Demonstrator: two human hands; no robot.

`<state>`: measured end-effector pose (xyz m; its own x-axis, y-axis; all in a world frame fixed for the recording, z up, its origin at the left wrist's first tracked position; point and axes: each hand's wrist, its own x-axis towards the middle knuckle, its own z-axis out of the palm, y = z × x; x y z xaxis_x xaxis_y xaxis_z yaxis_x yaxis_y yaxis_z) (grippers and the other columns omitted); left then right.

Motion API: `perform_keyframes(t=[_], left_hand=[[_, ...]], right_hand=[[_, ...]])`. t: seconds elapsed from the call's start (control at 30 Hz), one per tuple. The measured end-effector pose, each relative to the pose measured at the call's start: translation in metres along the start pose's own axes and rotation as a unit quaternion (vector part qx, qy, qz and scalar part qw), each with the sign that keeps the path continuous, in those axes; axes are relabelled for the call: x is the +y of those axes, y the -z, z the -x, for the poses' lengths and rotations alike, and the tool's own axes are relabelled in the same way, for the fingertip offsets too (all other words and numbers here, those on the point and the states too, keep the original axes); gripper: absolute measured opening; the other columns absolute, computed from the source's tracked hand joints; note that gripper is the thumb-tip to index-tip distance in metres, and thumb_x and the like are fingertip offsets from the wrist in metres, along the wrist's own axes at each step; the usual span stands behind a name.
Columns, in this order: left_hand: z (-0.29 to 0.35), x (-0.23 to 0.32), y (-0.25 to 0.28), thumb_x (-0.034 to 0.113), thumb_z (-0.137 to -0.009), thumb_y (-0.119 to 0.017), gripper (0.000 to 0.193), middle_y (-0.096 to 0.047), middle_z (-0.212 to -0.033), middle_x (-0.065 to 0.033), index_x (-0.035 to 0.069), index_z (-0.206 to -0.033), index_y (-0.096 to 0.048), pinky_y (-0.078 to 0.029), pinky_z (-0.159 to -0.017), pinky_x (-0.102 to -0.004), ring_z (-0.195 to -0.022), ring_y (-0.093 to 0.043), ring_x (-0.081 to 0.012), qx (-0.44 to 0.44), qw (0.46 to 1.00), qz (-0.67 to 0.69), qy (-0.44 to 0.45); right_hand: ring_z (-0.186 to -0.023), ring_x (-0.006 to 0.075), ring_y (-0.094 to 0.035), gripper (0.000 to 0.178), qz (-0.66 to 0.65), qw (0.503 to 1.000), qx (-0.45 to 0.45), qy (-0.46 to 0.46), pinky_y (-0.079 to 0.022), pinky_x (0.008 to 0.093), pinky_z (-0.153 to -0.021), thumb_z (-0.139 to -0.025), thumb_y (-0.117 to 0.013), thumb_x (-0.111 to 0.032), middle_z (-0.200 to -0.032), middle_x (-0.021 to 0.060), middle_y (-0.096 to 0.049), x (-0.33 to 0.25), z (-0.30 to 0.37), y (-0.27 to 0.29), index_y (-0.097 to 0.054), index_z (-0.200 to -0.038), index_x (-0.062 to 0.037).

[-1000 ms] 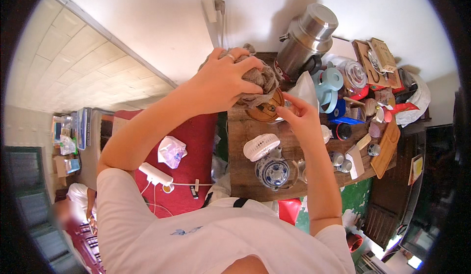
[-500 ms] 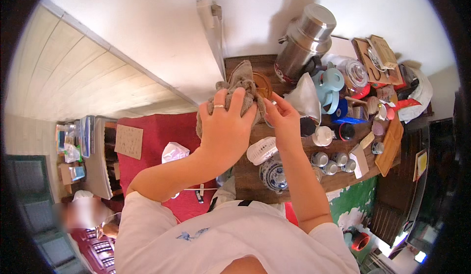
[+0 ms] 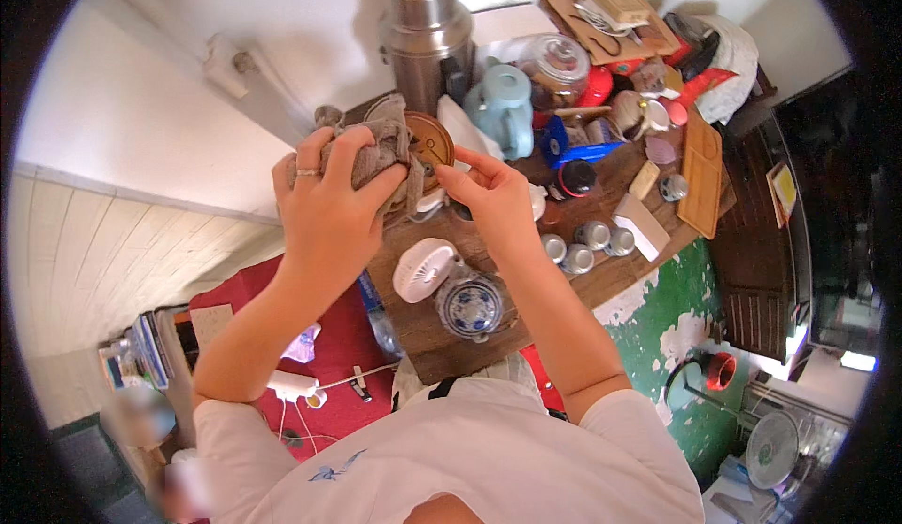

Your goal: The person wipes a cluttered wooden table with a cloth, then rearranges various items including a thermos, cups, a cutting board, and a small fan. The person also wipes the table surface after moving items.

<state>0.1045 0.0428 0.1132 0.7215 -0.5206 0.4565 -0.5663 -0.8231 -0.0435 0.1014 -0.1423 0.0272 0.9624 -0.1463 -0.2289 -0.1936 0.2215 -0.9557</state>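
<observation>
Both hands are raised above the far-left part of the cluttered wooden table [image 3: 611, 289], in front of a tall steel urn [image 3: 425, 31]; the left hand [image 3: 329, 207] is closed, fingers curled over a bunched grey-brown cloth [image 3: 383, 144] and pressing it against the left side of a round brown lid [image 3: 430, 144]; the lid stands on edge, its flat face turned towards the camera; the right hand [image 3: 493, 200] is part open, thumb and forefinger pinching the lid's lower right rim; the lid thus lies between the hands, touching both, neither clearly nearer; a small white fan [image 3: 423, 269] and a blue-patterned glass jar [image 3: 470, 303] sit on the table below.
</observation>
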Motion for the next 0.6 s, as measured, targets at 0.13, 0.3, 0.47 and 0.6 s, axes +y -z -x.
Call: perform_keyframes(t=[0.13,0.3,0.47,0.6], left_hand=[[-0.018,0.010,-0.008,0.015,-0.068,-0.071,0.028,-0.055,-0.122,-0.0013,0.026,-0.094,-0.072,-0.034,-0.096,-0.0518,-0.121,-0.044,-0.0301,0.090,0.985,-0.030,-0.148],[-0.060,0.049,-0.023,0.021,-0.071,-0.069,0.019,-0.056,-0.122,0.0019,0.027,-0.089,-0.073,-0.034,-0.096,-0.0555,-0.122,-0.044,-0.0291,0.109,0.967,0.017,-0.229],[-0.100,0.113,-0.045,0.018,-0.071,-0.068,0.019,-0.055,-0.122,0.0025,0.025,-0.088,-0.074,-0.034,-0.096,-0.0539,-0.121,-0.045,-0.0269,0.088,0.955,0.090,-0.270],[-0.126,0.158,-0.063,0.006,-0.068,-0.066,0.020,-0.053,-0.113,0.0009,0.018,-0.083,-0.073,-0.040,-0.091,-0.0494,-0.118,-0.048,-0.0252,-0.014,0.936,0.223,-0.271]], right_hand=[[-0.067,0.0038,-0.054,0.049,0.024,0.998,-0.050,-0.031,-0.041,0.0199,-0.059,-0.079,-0.080,-0.021,-0.072,-0.0014,-0.062,-0.023,0.014,0.062,-0.065,-0.118,0.0036],[-0.073,0.0089,-0.062,0.047,0.011,0.999,-0.022,-0.035,-0.048,0.0224,-0.067,-0.079,-0.079,-0.018,-0.086,0.0067,-0.069,-0.050,0.035,0.118,-0.064,-0.117,0.0071],[-0.075,0.0083,-0.060,0.045,0.019,0.999,0.039,-0.011,-0.048,0.0223,-0.070,-0.080,-0.077,-0.015,-0.083,0.0026,-0.066,-0.049,0.037,0.194,-0.064,-0.118,0.0054],[-0.078,0.0105,-0.062,0.045,0.021,0.994,0.111,-0.012,-0.052,0.0230,-0.074,-0.082,-0.075,-0.015,-0.089,0.0046,-0.066,-0.046,0.040,0.244,-0.062,-0.119,0.0066]])
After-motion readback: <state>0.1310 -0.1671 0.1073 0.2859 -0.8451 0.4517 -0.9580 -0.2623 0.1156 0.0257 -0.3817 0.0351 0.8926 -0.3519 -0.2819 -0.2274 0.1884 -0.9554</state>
